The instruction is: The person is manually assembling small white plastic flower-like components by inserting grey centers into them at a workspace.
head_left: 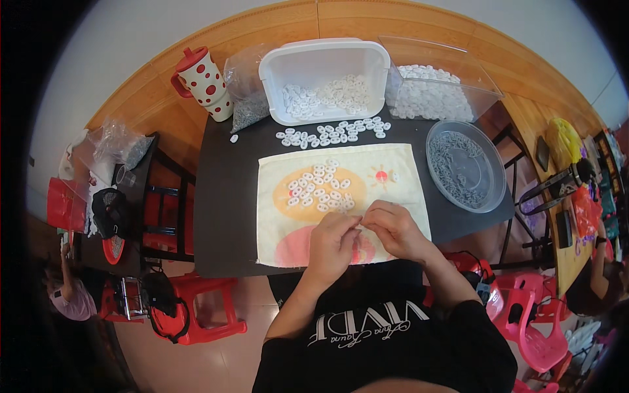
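White oval pieces [319,181] — loosely clustered on cloth [409,190].

My worktop [219,190] is black, and the cloth [409,203] over it is pale cream, printed with an orange oval [357,190], a pink-red patch [295,245] and a small red sun [381,176] with orange rays. The oval pieces [319,181] I have on it are white with dark marks. My tub [324,44] is plain white; the round dish [485,173] is clear, its small bits [451,170] grey. The tumbler [213,92] is cream with red dots, its lid [191,57] red. I wear a black shirt [393,357] with white lettering. The panelling [367,18] is orange-brown, the stool [203,311] red, the chair [540,350] pink.
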